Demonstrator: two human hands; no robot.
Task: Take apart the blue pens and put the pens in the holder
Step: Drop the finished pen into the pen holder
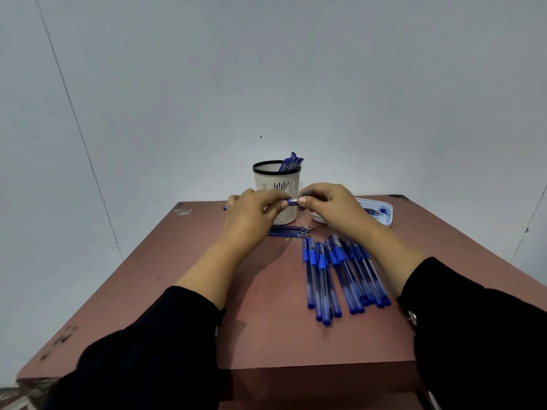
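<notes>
Both hands, left hand (pixel 251 214) and right hand (pixel 331 208), are pinching one light, slippery blue plastic pen (pixel 292 202) at its ends.

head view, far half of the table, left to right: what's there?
left hand → pen pinched between both hands, in front of the holder → right hand → white tray
</notes>
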